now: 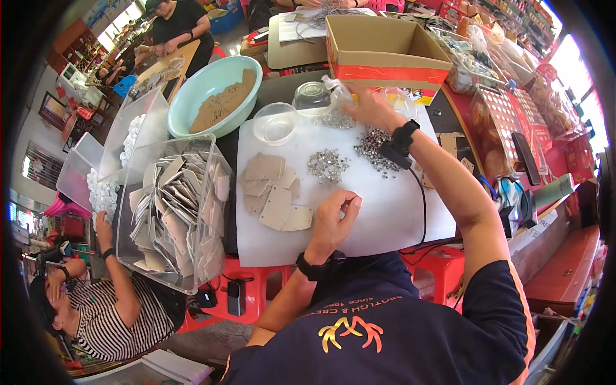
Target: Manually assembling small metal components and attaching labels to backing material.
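Over the white work sheet (391, 218), my right hand (375, 110) is at a clear plastic bag (336, 117) of small shiny parts, its fingers closed on the bag's side. Near the sheet's front edge rests my left hand (333, 221), fingers curled in; what they hold, if anything, is hidden. Beyond it lies a loose pile of small silvery pieces (327, 165), with darker metal pieces (377, 151) to the right. Flat grey-beige plates with small holes (277, 208) are heaped left of my left hand. A round clear tub (275, 124) stands behind them.
A clear bin (221, 250) full of similar plates stands at the left, with a pale green basin (250, 106) behind. An open cardboard box (388, 77) closes off the far side. A cable (423, 205) runs from my right wrist. Other people work at left and beyond.
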`<state>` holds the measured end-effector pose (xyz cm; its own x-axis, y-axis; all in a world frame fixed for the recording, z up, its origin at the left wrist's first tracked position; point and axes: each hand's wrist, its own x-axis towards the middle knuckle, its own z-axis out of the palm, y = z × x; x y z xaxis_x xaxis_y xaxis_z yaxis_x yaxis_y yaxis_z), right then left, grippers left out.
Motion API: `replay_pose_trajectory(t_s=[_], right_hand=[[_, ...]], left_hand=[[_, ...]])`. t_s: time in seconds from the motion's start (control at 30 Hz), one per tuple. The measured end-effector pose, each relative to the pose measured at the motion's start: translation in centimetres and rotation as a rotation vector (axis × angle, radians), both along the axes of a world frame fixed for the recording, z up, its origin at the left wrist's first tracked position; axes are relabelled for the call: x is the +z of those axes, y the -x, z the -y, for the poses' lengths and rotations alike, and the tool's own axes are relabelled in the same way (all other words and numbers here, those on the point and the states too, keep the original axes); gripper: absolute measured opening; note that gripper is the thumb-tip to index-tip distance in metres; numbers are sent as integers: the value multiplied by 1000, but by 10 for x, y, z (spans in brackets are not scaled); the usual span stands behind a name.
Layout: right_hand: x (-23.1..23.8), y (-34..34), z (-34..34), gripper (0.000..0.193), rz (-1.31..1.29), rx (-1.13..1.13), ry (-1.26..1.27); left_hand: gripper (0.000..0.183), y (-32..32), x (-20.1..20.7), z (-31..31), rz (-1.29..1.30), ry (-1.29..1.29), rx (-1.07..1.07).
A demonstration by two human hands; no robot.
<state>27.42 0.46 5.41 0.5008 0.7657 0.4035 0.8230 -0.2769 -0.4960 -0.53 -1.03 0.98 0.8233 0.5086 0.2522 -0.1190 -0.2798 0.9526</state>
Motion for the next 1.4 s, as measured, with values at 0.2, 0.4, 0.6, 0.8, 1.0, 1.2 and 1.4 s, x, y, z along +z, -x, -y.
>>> replay_pose_trajectory(t_s=[0.2,0.4,0.6,0.8,1.0,1.2,1.4], right_hand=[[5,12,-1,44,-112,205,204],[14,10,-11,43,-368,23,198],[15,9,1,45,-318,50,150],[30,12,36,45,-180,209,113],[39,55,78,31,-551,250,274],[12,92,84,22,-529,330,334],[-11,96,53,21,-239,401,173]], left_hand=[[12,1,1,0,-17,-24,6],[12,2,-3,1,-32,12,16],[13,2,-3,1,-27,-22,9],[13,-2,0,1,-7,-19,-6],[8,-2,-7,0,48,-14,8],[11,-1,2,0,58,-30,-20],[12,1,2,-2,57,-51,-48]])
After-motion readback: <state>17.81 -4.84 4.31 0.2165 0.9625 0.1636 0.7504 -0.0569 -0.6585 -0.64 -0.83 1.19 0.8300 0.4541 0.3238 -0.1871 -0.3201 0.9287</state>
